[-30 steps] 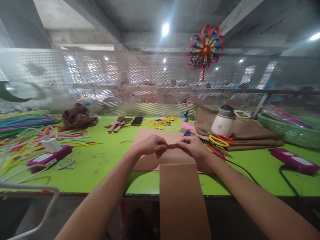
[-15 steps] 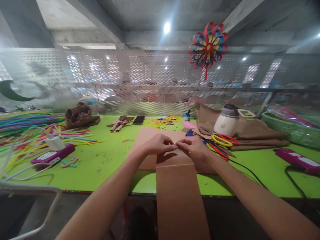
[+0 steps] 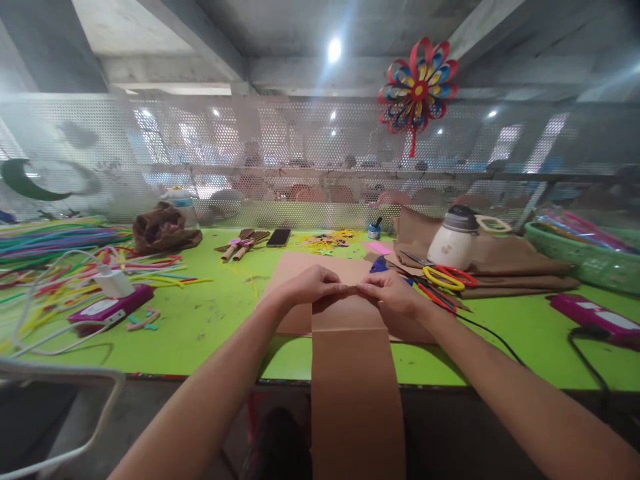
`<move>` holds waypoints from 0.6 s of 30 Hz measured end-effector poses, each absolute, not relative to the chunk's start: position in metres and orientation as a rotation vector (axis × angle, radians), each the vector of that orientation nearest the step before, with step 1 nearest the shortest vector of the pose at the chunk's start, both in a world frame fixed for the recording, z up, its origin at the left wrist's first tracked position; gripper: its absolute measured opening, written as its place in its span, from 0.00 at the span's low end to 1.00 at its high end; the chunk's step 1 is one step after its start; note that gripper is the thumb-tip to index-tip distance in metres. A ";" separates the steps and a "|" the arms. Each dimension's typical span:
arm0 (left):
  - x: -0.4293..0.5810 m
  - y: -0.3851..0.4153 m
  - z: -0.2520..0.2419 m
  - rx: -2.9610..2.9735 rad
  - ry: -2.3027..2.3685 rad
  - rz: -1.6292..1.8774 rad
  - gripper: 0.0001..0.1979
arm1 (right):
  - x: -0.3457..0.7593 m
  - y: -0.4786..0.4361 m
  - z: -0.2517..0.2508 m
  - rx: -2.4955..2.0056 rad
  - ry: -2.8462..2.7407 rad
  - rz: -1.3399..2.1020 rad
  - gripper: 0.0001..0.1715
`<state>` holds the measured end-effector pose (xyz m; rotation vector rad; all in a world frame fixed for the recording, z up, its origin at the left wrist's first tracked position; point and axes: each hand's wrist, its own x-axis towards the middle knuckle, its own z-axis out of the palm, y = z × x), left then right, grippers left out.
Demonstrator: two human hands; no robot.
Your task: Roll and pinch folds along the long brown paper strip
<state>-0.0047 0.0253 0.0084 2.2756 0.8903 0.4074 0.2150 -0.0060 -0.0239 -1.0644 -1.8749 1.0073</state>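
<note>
My left hand (image 3: pixel 311 285) and my right hand (image 3: pixel 393 292) meet fingertip to fingertip above the middle of the green table (image 3: pixel 210 327). Both pinch the top edge of a long brown paper strip (image 3: pixel 356 387) that hangs down over the table's front edge toward me. A wider brown paper sheet (image 3: pixel 300 293) lies flat under the hands. Whether a small stick is rolled inside the strip's edge is too small to tell.
Yellow and red scissors (image 3: pixel 443 279) and a white jar (image 3: pixel 454 245) lie right of the hands on folded brown cloth. Colourful strips (image 3: pixel 60 263), a pink box (image 3: pixel 110 310) with cables sit left. A green basket (image 3: pixel 585 263) stands far right. A paper pinwheel (image 3: pixel 419 90) hangs on the mesh screen.
The hands have closed in together on the strip's top edge, and the strip has shifted slightly left. The camera has tipped a little upward.
</note>
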 end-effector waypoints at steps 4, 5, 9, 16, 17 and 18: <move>-0.014 0.030 0.015 2.239 0.840 0.294 0.17 | 0.222 0.002 -0.034 -1.038 -1.835 1.044 0.24; -0.016 0.031 0.016 2.221 0.835 0.271 0.16 | 0.224 0.004 -0.035 -1.029 -1.846 1.050 0.24; -0.020 0.036 0.012 2.159 0.815 0.263 0.14 | 0.229 0.006 -0.034 -0.991 -1.880 1.081 0.24; -0.024 0.031 0.012 1.959 0.637 0.425 0.16 | 0.229 -0.006 -0.015 -0.782 -1.464 1.450 0.20; -0.022 0.029 0.012 1.934 0.611 0.429 0.16 | 0.228 -0.009 -0.013 -0.768 -1.493 1.460 0.22; -0.020 0.027 0.012 1.913 0.592 0.423 0.17 | 0.227 -0.012 -0.011 -0.761 -1.551 1.463 0.25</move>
